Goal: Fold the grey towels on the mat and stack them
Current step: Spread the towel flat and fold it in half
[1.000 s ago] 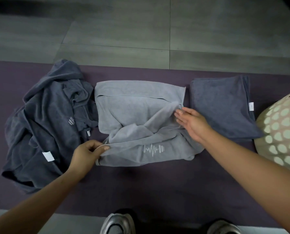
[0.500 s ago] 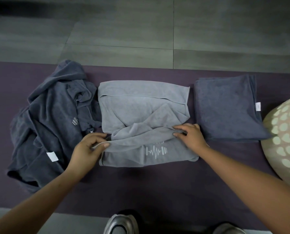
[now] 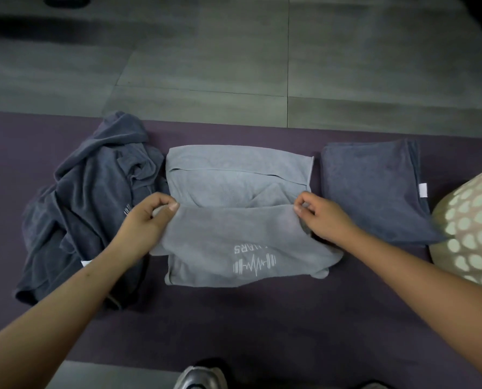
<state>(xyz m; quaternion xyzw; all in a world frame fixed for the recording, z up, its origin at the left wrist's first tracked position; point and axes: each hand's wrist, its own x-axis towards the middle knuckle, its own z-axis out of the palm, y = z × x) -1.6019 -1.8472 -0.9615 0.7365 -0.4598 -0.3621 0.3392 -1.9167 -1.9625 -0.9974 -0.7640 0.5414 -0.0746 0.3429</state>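
Observation:
A light grey towel (image 3: 234, 186) with a white barbell logo lies in the middle of the purple mat (image 3: 234, 324). My left hand (image 3: 150, 217) pinches the left corner of its raised near layer, and my right hand (image 3: 318, 217) pinches the right corner. That layer is stretched taut between both hands, lifted above the rest of the towel. A crumpled heap of dark grey towels (image 3: 93, 197) lies at the left. One folded dark grey towel (image 3: 371, 186) lies flat at the right, apart from the light one.
A beige laundry basket (image 3: 475, 228) with round holes stands at the right edge, beside the folded towel. Grey floor tiles (image 3: 206, 51) lie beyond the mat. My shoe (image 3: 197, 377) shows at the bottom edge.
Both hands have taken the corners of the light towel's near layer and lifted it up and away from me, pulling it taut. The logo now reads upside down on the raised layer.

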